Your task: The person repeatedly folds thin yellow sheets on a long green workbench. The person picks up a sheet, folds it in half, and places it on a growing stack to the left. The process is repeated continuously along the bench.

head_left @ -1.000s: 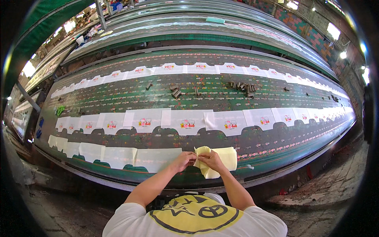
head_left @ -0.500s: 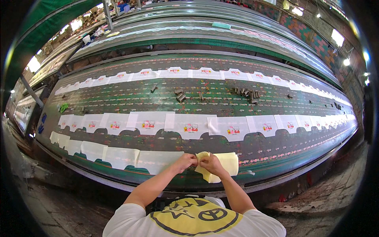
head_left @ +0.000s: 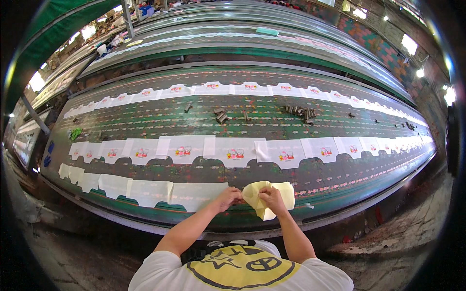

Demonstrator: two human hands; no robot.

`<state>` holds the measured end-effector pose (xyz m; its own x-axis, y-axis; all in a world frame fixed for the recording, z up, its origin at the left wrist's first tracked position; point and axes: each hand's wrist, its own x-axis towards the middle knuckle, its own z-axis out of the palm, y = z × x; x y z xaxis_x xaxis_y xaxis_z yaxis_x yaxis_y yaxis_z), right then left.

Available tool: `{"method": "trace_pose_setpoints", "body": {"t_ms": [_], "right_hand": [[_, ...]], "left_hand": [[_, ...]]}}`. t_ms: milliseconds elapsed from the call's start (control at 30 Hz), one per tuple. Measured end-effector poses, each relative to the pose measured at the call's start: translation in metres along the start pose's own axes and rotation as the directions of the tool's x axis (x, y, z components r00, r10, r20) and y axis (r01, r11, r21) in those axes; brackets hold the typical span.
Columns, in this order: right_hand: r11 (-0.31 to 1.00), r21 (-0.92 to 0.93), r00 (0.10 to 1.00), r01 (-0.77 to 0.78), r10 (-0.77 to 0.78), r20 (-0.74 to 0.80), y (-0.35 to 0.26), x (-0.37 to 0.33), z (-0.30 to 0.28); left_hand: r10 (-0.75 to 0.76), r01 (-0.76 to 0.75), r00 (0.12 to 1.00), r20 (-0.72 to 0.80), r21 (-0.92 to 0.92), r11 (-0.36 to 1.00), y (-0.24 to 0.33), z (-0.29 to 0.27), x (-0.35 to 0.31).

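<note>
Near the front edge of the long table (head_left: 272, 174), my right hand (head_left: 273, 200) pinches a pale yellow fabric piece (head_left: 253, 195), lifting it in a loose curve. At that piece's left edge, the fingers of my left hand (head_left: 228, 199) are pinched together on what looks like its corner. Under my right hand and to its right lies more yellow fabric (head_left: 287, 191), stacked flat. Just left of my left hand, a plain white fabric piece (head_left: 199, 194) lies flat, ending a row of similar overlapping pieces along the near edge.
Beyond, a middle row of white pieces with printed cartoon figures (head_left: 238, 153) crosses the table, with another printed row (head_left: 213, 88) farther back. Between them are several dark short cylinders (head_left: 301, 112). A green crumpled item (head_left: 75, 133) lies far left. More long tables stand behind.
My right hand has moved right and slightly up, spreading the yellow piece open between my hands. My left hand has stayed nearly in place.
</note>
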<state>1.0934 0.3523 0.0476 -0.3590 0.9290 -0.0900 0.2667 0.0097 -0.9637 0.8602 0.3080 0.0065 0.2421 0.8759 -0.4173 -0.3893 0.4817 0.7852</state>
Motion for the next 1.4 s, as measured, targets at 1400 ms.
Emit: {"method": "trace_pose_setpoints", "body": {"t_ms": [1400], "right_hand": [[0.984, -0.087, 0.969, 0.154, -0.134, 0.207, 0.095, 0.009, -0.212]], "left_hand": [[0.327, 0.093, 0.915, -0.236, 0.912, 0.399, -0.046, 0.233, 0.101]]}}
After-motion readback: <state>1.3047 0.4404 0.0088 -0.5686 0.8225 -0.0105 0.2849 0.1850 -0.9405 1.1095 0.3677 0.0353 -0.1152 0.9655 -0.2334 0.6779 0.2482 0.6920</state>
